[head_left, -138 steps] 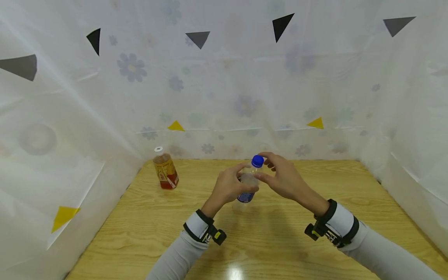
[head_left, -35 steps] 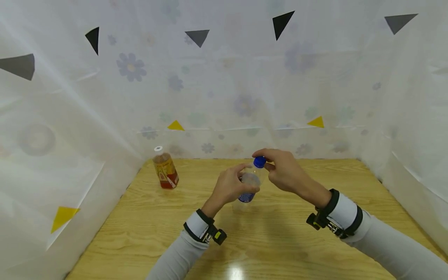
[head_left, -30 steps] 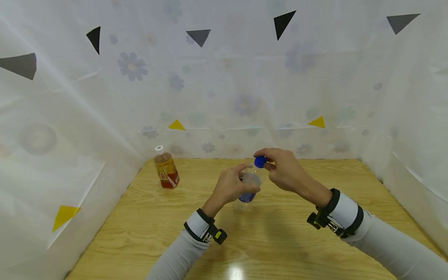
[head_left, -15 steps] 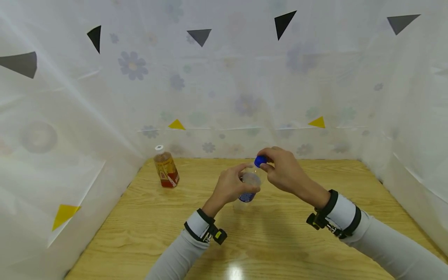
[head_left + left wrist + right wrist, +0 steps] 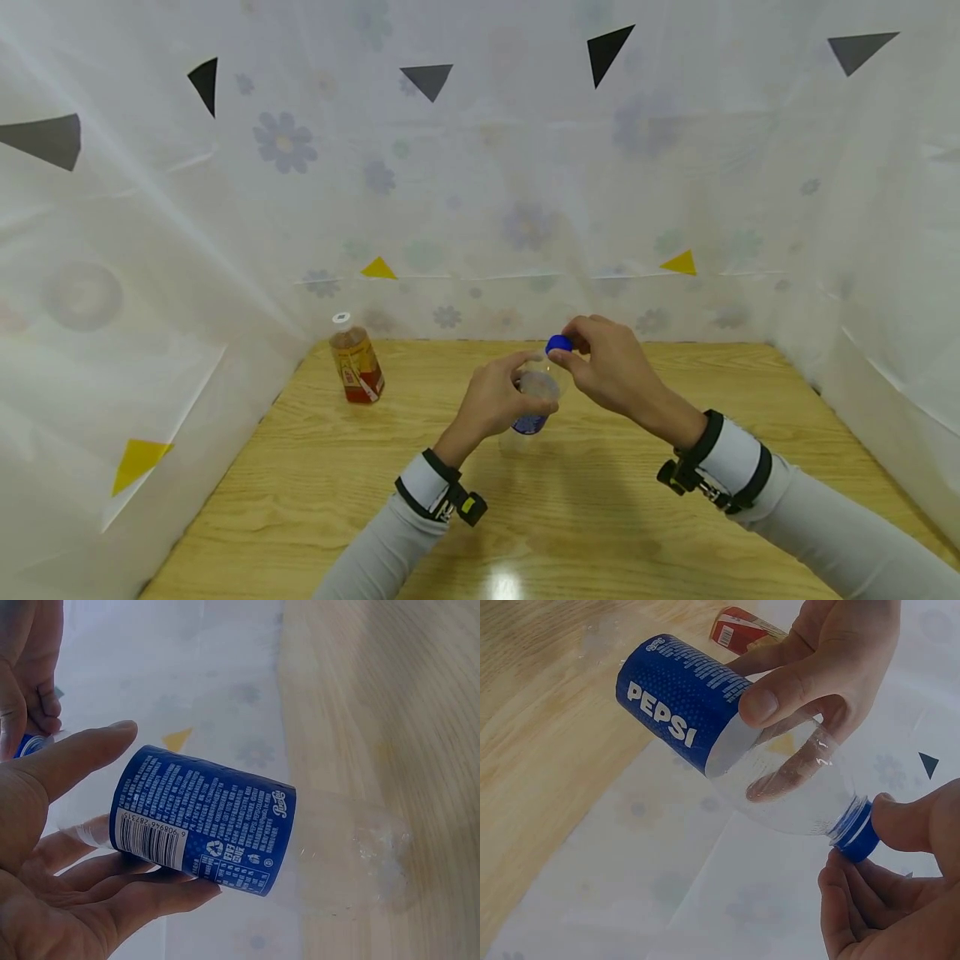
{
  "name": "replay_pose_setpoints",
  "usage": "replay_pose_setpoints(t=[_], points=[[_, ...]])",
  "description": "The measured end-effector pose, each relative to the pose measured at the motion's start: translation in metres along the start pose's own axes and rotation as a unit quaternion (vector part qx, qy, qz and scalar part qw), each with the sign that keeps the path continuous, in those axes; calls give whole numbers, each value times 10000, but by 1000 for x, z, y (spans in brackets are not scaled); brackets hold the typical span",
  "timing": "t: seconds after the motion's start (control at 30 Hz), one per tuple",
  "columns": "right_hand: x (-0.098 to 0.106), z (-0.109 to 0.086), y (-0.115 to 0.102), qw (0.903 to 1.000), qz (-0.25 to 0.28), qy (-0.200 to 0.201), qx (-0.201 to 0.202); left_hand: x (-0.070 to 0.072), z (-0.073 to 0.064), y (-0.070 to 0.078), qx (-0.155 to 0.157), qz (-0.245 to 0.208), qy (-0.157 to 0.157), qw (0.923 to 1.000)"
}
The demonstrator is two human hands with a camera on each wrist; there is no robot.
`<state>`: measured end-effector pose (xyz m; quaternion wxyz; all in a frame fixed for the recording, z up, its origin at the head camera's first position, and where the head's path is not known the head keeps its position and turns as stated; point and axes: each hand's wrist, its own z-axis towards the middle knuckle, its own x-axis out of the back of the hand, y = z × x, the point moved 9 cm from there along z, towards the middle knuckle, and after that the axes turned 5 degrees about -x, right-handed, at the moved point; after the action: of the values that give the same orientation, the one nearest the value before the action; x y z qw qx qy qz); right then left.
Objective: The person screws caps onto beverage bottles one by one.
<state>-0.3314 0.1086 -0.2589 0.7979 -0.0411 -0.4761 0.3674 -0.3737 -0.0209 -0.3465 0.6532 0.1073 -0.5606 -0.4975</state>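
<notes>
A clear plastic Pepsi bottle (image 5: 787, 780) with a blue label (image 5: 202, 817) leans slightly in the middle of the head view; no drink shows inside it. My left hand (image 5: 495, 396) grips it round the upper body, thumb on one side and fingers on the other. On its neck sits a blue cap (image 5: 558, 343), which my right hand (image 5: 611, 367) pinches between thumb and fingers. In the right wrist view the thumb lies on one side of the cap and curled fingers on the other. Whether the bottle's base touches the table cannot be made out.
A bottle of reddish-brown drink (image 5: 356, 367) with a yellow label and white cap stands at the table's back left. The wooden table (image 5: 360, 483) is enclosed by pale flowered sheeting (image 5: 480, 183) at the back and both sides.
My right fingers have closed in on the cap and then turned round it, the thumb shifting to its near left. The left hand keeps its grip, and the bottle has barely moved.
</notes>
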Motion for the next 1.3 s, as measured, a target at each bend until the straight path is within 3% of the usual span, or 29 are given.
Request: replay_pose_setpoints(t=[0.23, 0.43, 0.63, 1.3], points=[[-1, -1, 2, 10000, 0, -54, -40, -1, 0, 1, -26, 21, -3, 10000], [-3, -2, 4, 9987, -78, -447, -230, -2, 1, 0, -51, 70, -17, 10000], [-4, -3, 1, 9980, 70, -625, -32, -3, 2, 1, -58, 161, -37, 9998], [-7, -3, -5, 9987, 149, -470, 155, -2, 2, -1, -12, 75, -43, 10000]])
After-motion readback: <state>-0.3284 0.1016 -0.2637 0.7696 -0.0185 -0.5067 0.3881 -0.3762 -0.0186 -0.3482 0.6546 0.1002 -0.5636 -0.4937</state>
